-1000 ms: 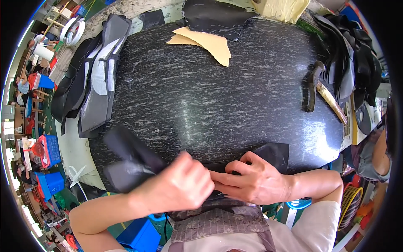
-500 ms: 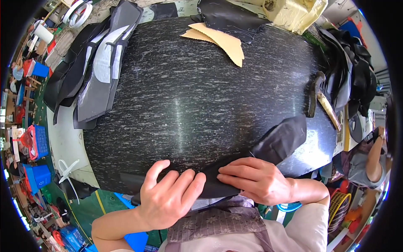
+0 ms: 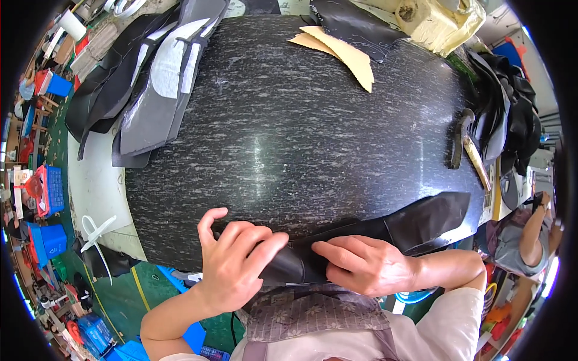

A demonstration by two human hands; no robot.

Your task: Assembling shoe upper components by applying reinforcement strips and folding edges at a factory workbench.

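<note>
A long black leather piece lies along the near edge of the dark speckled work surface, its wide end spread out to the right. At the piece's left end my left hand has index finger and thumb closed on the leather, while the little finger is raised. My right hand presses bent fingers onto the middle of the piece, near its front edge. The right thumb is mostly hidden. Between the hands the leather looks folded over, with a seam line crossing it farther right.
Stacked black and grey cut pieces lie at the far left. Tan zigzag-edged pieces and a black sheet are at the back. A wooden-handled hammer lies at right beside piled black pieces. Another person sits at far right.
The leather piece's right end has swung nearer and farther right, and it lies flatter. My right hand has shifted slightly down; both hands stay at the piece. The whole view has tilted a little.
</note>
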